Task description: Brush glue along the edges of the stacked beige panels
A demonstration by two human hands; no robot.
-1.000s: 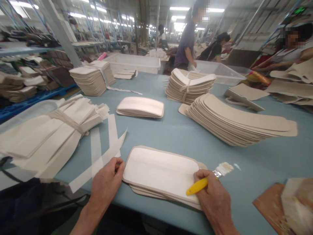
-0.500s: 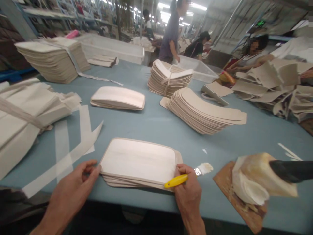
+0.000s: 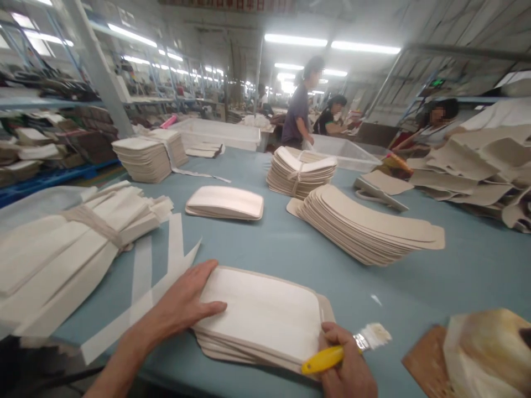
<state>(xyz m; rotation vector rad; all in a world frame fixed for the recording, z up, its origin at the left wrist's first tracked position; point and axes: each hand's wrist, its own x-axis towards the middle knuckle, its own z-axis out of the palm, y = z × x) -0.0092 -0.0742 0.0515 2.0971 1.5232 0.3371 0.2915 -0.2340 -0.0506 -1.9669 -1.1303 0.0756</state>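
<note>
In front of me lies a stack of beige panels with rounded corners, topped by a white-faced panel (image 3: pixel 261 309). My left hand (image 3: pixel 194 301) rests at the stack's left end, thumb on the white face and fingers spread along the far left corner. A paintbrush (image 3: pixel 327 359) with a yellow handle is gripped in my right hand (image 3: pixel 346 359), at the stack's right end. Its pale, coated bristles point right, away from the panels. The right thumb and forefinger also touch the stack's right edge.
Translucent strips (image 3: pixel 141 276) and a tied bundle of white pieces (image 3: pixel 83 237) lie left. A small panel pile (image 3: pixel 224 202), a fanned beige stack (image 3: pixel 369 221) and a tied stack (image 3: pixel 301 168) stand farther back. A stained container (image 3: pixel 489 348) sits at right. Several people work beyond.
My left hand has moved from the near left corner up onto the panel's left end, its thumb now on top. The right hand keeps the brush. The camera view has tilted up.
</note>
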